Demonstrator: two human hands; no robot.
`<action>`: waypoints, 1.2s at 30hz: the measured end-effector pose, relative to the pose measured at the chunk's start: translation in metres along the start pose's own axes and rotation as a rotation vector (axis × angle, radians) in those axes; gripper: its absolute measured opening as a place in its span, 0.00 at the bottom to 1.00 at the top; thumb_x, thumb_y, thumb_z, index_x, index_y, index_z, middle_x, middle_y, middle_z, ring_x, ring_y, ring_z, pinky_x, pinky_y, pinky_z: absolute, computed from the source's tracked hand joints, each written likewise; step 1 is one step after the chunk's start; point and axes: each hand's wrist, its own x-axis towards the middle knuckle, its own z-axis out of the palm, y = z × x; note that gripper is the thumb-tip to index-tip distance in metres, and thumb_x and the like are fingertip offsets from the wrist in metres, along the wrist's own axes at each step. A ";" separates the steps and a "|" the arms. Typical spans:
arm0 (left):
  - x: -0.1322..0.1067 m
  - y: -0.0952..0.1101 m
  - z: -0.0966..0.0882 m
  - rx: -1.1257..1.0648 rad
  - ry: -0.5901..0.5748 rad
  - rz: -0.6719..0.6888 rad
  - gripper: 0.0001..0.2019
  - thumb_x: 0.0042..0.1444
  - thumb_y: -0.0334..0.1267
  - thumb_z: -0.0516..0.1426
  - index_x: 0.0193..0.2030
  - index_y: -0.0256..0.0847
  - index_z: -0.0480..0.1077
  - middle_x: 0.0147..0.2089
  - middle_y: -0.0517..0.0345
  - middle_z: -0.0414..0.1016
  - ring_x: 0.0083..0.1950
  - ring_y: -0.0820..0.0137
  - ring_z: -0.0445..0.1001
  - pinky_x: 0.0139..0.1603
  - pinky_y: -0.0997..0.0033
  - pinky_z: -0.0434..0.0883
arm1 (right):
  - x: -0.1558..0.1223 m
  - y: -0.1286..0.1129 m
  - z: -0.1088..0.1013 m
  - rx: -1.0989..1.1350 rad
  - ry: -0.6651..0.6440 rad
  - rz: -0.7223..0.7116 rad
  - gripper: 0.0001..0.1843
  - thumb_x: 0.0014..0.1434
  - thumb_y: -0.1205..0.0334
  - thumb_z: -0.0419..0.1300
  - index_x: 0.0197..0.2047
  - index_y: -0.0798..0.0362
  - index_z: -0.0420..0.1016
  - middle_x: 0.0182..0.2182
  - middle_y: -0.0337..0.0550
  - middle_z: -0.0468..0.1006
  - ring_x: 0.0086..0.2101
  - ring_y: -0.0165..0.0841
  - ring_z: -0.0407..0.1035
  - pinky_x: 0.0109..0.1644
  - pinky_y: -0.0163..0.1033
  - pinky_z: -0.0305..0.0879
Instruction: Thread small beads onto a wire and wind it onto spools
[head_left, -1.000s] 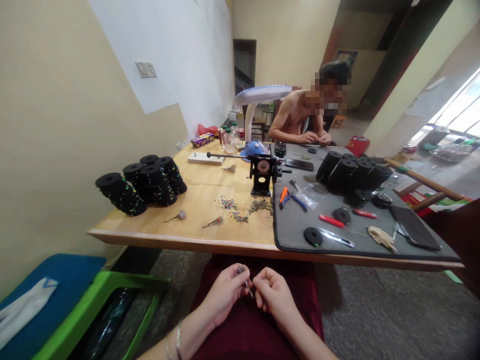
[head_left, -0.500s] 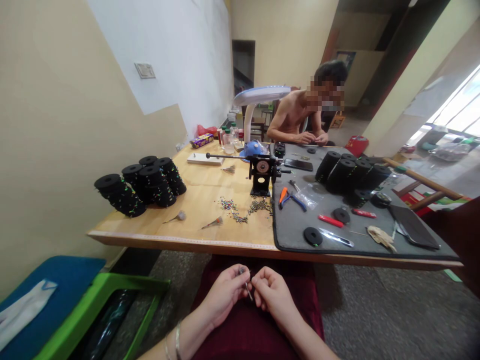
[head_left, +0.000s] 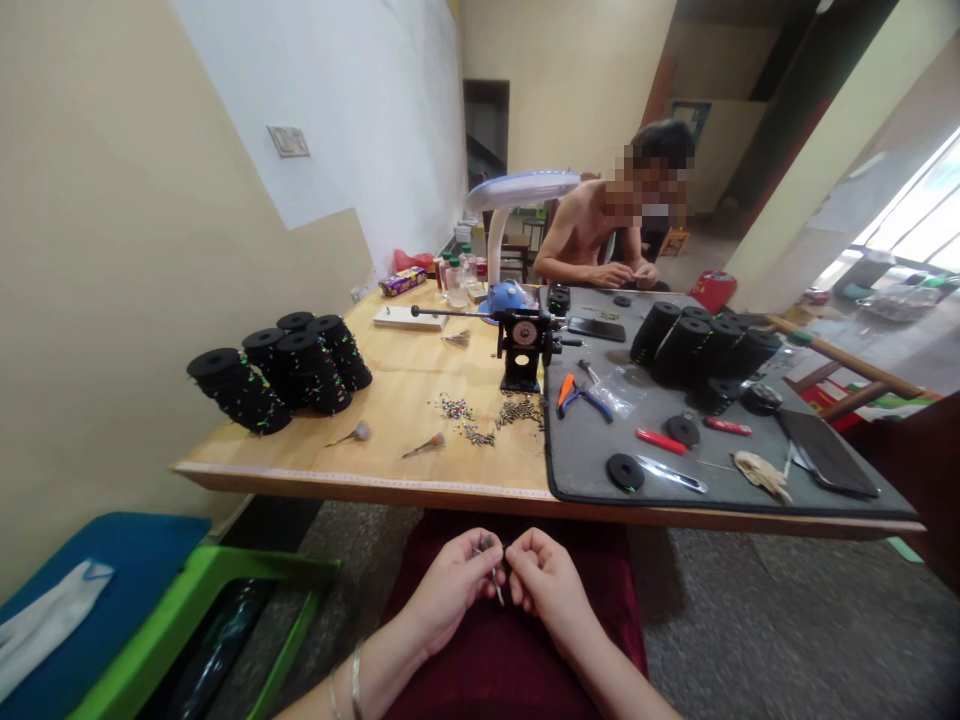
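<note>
My left hand [head_left: 448, 590] and my right hand [head_left: 551, 585] meet over my lap, below the front edge of the wooden table [head_left: 390, 400]. Both hands are pinched shut. Between their fingertips they hold a thin metal pin with a small bead-like head [head_left: 491, 570]. My lap is covered in dark red cloth [head_left: 495, 650]. A bracelet sits on my left wrist [head_left: 355, 678].
On the table are stacks of black spools [head_left: 281, 372], loose beads and small metal parts [head_left: 487, 415], a black hand-crank winder [head_left: 523, 345], and a grey mat [head_left: 600, 450] with pliers [head_left: 577, 395], discs and more spools [head_left: 705, 345]. A person sits at the far end.
My hands have stayed together over my lap with only tiny finger movements. The view has barely shifted.
</note>
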 end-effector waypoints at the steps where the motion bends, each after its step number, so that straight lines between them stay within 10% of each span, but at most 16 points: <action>1: 0.000 0.000 0.000 0.020 0.002 0.007 0.12 0.48 0.41 0.63 0.28 0.36 0.65 0.23 0.62 0.67 0.24 0.76 0.66 0.24 0.77 0.60 | 0.000 0.000 0.000 -0.002 0.001 -0.003 0.20 0.49 0.44 0.60 0.25 0.53 0.61 0.10 0.30 0.67 0.11 0.20 0.50 0.15 0.27 0.41; 15: 0.000 -0.002 0.003 0.311 0.006 0.094 0.13 0.51 0.44 0.60 0.28 0.36 0.65 0.22 0.59 0.71 0.19 0.77 0.64 0.18 0.78 0.56 | 0.007 0.008 -0.002 -0.009 0.009 -0.089 0.18 0.51 0.47 0.60 0.28 0.53 0.63 0.11 0.30 0.66 0.11 0.20 0.51 0.15 0.28 0.43; 36: 0.002 -0.004 0.003 0.097 0.004 0.049 0.12 0.52 0.45 0.60 0.30 0.38 0.64 0.25 0.62 0.69 0.25 0.75 0.69 0.25 0.77 0.64 | 0.008 0.009 -0.001 0.106 -0.019 -0.019 0.23 0.49 0.40 0.59 0.28 0.53 0.61 0.10 0.28 0.64 0.10 0.20 0.48 0.15 0.28 0.40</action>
